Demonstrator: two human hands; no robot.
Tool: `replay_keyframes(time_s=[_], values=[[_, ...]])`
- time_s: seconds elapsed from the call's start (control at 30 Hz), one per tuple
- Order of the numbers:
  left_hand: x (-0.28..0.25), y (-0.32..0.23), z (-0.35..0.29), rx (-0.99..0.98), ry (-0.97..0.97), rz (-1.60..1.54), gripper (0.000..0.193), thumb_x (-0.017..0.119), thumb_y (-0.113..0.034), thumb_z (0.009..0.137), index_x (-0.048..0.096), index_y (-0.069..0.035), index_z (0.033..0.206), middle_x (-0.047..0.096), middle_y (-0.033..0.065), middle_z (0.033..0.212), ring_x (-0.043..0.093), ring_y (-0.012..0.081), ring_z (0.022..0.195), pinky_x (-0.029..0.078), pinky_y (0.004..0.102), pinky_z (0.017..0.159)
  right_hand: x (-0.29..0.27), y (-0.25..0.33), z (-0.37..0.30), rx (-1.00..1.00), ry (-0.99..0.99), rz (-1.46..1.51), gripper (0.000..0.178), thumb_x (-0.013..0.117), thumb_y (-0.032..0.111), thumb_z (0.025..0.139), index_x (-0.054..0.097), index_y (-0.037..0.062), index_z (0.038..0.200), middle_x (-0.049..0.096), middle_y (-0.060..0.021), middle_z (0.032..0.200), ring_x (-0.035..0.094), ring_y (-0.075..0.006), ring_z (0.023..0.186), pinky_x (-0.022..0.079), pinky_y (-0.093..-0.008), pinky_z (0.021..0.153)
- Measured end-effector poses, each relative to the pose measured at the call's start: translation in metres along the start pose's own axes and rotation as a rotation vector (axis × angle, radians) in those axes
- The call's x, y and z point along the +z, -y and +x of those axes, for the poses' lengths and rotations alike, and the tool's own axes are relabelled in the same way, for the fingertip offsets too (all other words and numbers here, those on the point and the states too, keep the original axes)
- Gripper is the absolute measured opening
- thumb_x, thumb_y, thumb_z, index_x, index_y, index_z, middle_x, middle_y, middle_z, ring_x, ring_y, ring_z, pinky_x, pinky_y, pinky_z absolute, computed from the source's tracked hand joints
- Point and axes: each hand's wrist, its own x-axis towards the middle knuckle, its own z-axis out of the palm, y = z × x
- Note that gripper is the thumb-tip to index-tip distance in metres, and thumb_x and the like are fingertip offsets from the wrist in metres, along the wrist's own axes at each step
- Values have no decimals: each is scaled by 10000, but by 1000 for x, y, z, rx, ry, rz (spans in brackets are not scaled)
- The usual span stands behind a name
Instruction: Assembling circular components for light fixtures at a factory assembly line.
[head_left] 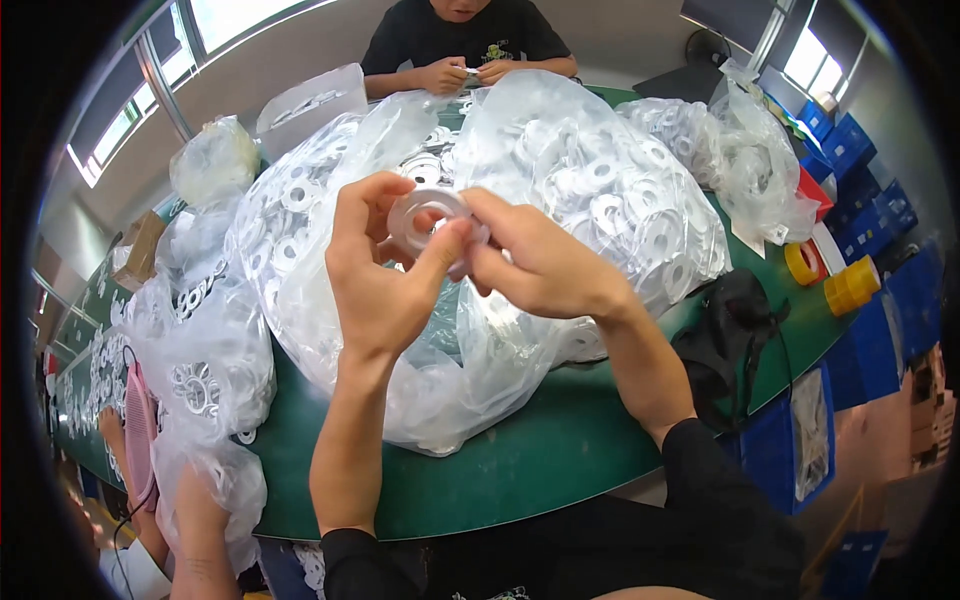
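A white plastic ring (408,213) with a round hole is held up over the middle of the table. My left hand (370,265) grips its left side, with the thumb across the front. At its right edge, the fingers of my right hand (545,255) are closed on it too. Just beyond both hands lie large clear plastic bags; the right bag (610,190) and the left bag (285,225) are filled with similar white rings. Between them, loose rings (425,165) show in a gap partly hidden by my hands.
Across the green table (480,470), a person (465,45) handles a small part. Another person's arm (205,520) reaches into a bag at lower left, near a pink mesh object (140,430). A black bag (735,340), yellow tape rolls (852,287) and blue bins (850,145) stand right.
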Motion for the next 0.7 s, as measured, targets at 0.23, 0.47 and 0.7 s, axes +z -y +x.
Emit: replay_keyframes(time_s=[0.23,0.47,0.7], values=[[-16,4,6,-102,16,-258,123,598,-28,788,521,-2,881,577,53,770,551,88,694,439,201,568,13,-11,3,-88,-97,165,202,444,80,757,460,-46,914,578,-156,658,571,-236,536,446,-316,525],[-13,-2,7,-183,144,-343,322,595,13,765,523,13,1079,607,71,825,566,94,721,456,198,619,18,-14,0,-137,-258,217,166,413,71,796,465,-33,915,577,-114,642,571,-163,525,449,-275,512],[-28,-10,7,-222,186,-125,360,671,11,689,564,10,1033,615,59,756,574,84,684,470,198,599,18,-14,0,-126,-158,236,178,424,75,789,446,-29,930,581,-118,671,567,-157,547,445,-272,519]])
